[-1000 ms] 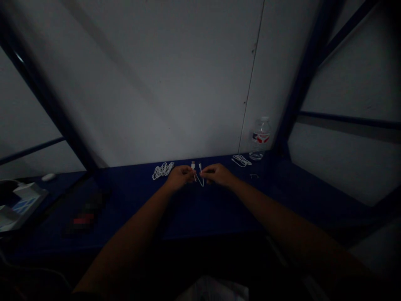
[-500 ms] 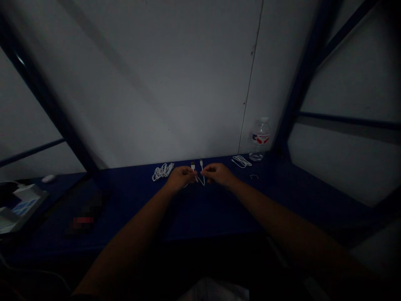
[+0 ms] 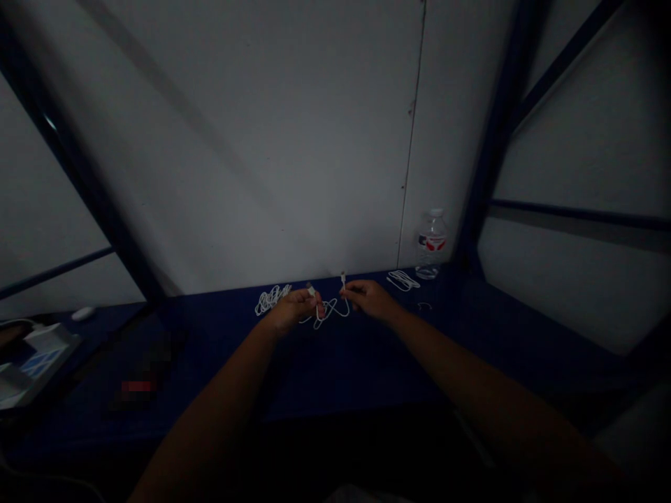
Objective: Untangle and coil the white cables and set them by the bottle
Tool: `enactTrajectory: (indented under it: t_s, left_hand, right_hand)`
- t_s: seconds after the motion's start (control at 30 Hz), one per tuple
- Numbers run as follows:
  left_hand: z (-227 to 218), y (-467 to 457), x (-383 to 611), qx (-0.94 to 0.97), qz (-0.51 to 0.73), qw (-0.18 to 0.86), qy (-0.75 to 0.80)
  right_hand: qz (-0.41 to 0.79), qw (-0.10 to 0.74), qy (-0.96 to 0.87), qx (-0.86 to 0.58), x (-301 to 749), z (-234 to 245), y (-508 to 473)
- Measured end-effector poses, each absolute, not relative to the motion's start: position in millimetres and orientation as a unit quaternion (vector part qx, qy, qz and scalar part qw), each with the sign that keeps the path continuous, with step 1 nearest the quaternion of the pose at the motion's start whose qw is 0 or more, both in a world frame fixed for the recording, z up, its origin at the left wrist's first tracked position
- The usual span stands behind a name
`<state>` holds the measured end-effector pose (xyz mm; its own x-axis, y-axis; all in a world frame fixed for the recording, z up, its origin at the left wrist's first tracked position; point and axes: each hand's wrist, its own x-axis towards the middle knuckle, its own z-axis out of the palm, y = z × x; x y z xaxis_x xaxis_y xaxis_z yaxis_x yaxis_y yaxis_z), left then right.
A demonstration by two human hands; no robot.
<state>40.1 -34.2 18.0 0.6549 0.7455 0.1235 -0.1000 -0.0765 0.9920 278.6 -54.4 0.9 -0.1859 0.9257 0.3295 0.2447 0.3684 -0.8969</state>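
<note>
My left hand (image 3: 293,311) pinches a white cable's plug (image 3: 312,289) between its fingers. My right hand (image 3: 370,299) holds a second small white connector (image 3: 342,279) upright at its fingertips. A thin white cable (image 3: 329,310) runs in loose loops between my hands, low over the dark blue table (image 3: 335,370). Just past my left hand lies a tangled bundle of white cable (image 3: 271,300). Whether the loops touch the table is hard to tell in this dim view.
A neat white cable coil (image 3: 403,280) and a small wire loop (image 3: 424,305) lie to the right, beside a plastic water bottle (image 3: 431,246) against the white wall (image 3: 262,161). A white computer mouse (image 3: 82,314), papers (image 3: 31,363) and a blurred dark object (image 3: 141,374) sit at the left.
My hands have drawn slightly apart, and my left hand has moved lower. More of the white cable now shows between them in loose loops, and the view has shifted slightly.
</note>
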Motion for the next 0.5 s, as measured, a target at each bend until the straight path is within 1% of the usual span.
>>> enactTrajectory:
  t_s: [0.13, 0.27, 0.37, 0.5]
  left_hand:
    - [16.9, -36.4, 34.2, 0.684, 0.252, 0.653, 0.204]
    - [14.9, -36.4, 32.6, 0.697, 0.215, 0.656, 0.195]
    - [15.3, -34.1, 33.7, 0.681, 0.244, 0.658, 0.21]
    - [13.1, -28.3, 35.1, 0.596, 0.315, 0.694, 0.252]
  right_hand:
    - [0.385, 0.435, -0.706, -0.405, 276.9, -6.5, -50.8]
    - [0.392, 0.424, -0.718, -0.389, 275.5, -10.3, -48.8]
    - [0.386, 0.438, -0.715, -0.385, 276.6, -8.4, -48.8]
    - [0.371, 0.47, -0.695, -0.397, 278.1, -3.7, -50.3]
